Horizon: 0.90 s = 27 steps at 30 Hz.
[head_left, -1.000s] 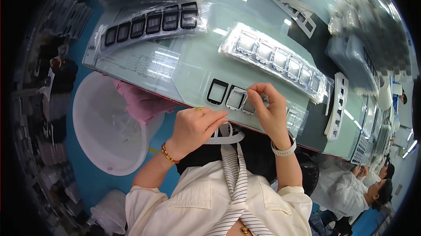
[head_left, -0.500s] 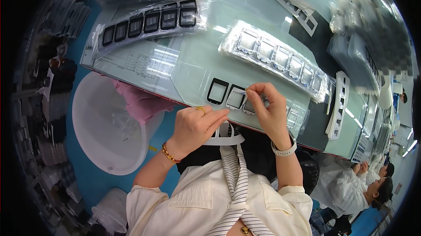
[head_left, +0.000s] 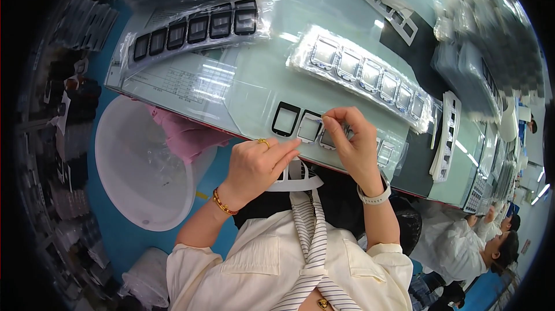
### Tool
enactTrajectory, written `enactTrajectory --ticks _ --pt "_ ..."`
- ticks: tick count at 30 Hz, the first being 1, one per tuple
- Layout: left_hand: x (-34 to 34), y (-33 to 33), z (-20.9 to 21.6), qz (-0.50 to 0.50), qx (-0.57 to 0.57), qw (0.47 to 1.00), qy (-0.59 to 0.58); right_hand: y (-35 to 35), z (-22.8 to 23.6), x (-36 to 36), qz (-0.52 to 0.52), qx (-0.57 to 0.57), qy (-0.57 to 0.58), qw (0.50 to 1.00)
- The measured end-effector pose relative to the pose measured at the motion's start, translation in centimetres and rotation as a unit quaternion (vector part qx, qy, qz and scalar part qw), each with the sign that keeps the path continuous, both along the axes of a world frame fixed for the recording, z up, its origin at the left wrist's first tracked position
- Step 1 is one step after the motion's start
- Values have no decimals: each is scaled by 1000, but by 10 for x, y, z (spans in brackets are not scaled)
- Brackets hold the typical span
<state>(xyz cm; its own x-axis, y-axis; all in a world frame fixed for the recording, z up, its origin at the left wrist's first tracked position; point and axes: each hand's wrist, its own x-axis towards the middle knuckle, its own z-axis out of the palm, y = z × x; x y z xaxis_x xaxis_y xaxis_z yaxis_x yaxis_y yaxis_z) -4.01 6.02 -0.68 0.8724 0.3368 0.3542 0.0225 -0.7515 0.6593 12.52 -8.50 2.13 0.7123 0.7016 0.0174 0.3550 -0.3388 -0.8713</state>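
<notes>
A black-and-silver rectangular frame (head_left: 310,128) lies on the glass tabletop near its front edge, between my hands. My left hand (head_left: 257,163), with a gold ring, has its fingers pressed together and its fingertips at the frame's lower left corner. At the upper right corner, my right hand (head_left: 354,140) pinches with thumb and index finger. Whether a thin film is in either grip is too small to tell. A plain black frame (head_left: 285,119) lies just left. Another silver-edged frame (head_left: 328,139) lies to the right, partly hidden by my right hand.
A clear tray of silver frames (head_left: 361,74) lies beyond my hands. Black frames in a clear tray (head_left: 196,28) are at far left. White cut-out strips (head_left: 446,137) lie at right. A white tub (head_left: 144,166) stands left of the table. A co-worker (head_left: 457,247) sits at right.
My hands hold nearly the same place at the frame's corners. At the right, the co-workers' hands have shifted slightly.
</notes>
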Motion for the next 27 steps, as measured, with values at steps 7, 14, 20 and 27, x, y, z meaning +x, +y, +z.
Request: enactTrajectory --ticks 7,14,20,27 --pt "0 -2 1 -8 -1 1000 -1 0 -3 0 4 9 -7 1000" --pt "5 -14 3 -24 52 998 26 -2 -1 1 8 17 -17 1000" --pt "6 -15 2 -19 41 998 36 1 0 6 42 8 -197 979" --pt "6 -15 2 -19 35 999 37 4 -5 7 42 -7 -171 984"
